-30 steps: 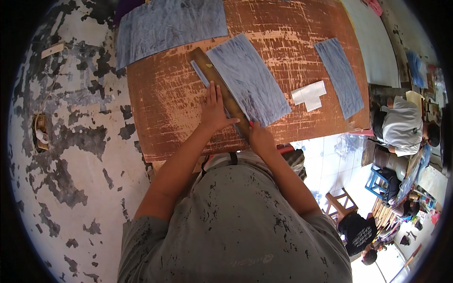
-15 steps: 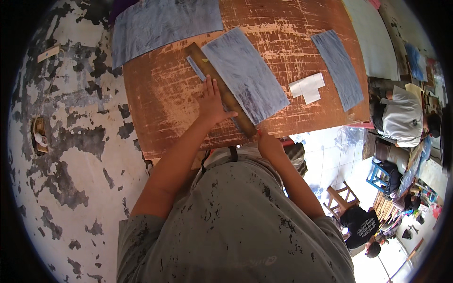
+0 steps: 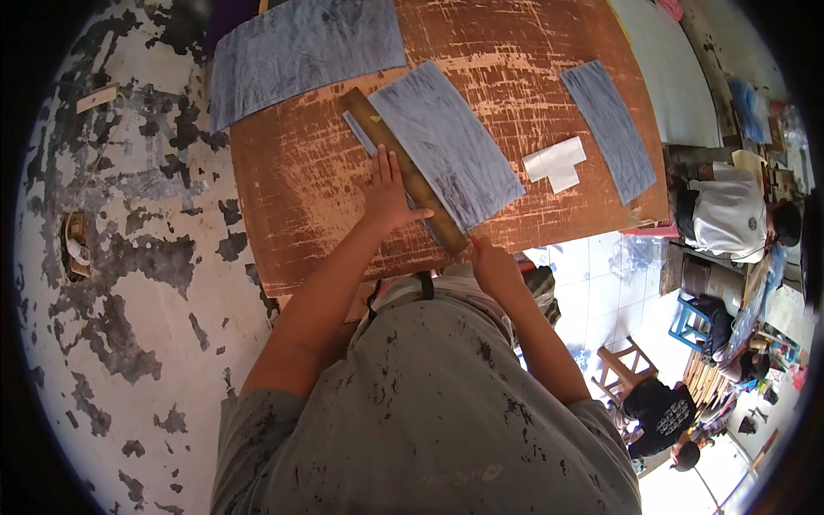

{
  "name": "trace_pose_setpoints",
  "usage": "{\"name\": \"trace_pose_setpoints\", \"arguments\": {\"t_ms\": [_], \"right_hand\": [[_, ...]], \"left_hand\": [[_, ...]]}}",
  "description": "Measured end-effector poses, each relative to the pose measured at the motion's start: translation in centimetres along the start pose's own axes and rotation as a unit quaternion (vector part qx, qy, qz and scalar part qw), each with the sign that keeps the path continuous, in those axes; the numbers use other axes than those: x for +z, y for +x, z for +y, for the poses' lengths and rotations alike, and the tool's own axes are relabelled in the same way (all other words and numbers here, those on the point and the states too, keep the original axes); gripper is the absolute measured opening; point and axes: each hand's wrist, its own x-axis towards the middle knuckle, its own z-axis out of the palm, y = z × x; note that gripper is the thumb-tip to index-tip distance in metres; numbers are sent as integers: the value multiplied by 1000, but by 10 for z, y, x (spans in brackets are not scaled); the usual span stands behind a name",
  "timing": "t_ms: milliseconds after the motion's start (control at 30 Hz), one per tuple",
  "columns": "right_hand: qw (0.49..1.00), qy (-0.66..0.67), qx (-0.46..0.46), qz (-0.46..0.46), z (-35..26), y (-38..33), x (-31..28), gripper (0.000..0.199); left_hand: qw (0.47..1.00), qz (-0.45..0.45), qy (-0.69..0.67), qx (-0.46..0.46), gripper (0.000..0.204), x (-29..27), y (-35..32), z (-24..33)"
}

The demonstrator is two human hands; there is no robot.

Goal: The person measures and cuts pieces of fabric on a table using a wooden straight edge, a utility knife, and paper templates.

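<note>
Wooden straightedge [image 3: 403, 167], long and brown, lies diagonally at upper centre of the frame on the worn orange worktop [image 3: 300, 197], along the left edge of a blue-grey streaked sheet [image 3: 446, 142]. Its near end is hidden under the right hand [image 3: 493, 266]; grip there unclear. Left hand [image 3: 386, 197] presses flat, fingers spread, on its middle. Larger sheet [image 3: 300, 47] cut off at top.

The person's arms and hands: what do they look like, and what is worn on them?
Both hands, left hand and right hand, are bare, with no gloves. The forearms are bare too. Short grey sleeves flecked with dark paint spots cover only the upper arms.
</note>
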Motion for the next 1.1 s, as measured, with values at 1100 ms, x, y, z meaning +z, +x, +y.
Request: {"name": "trace_pose_setpoints", "arguments": {"t_ms": [1100], "right_hand": [[998, -57, 14, 14, -22, 52, 40, 21]], "left_hand": [[1000, 3, -27, 8, 167, 2, 0, -1]]}}
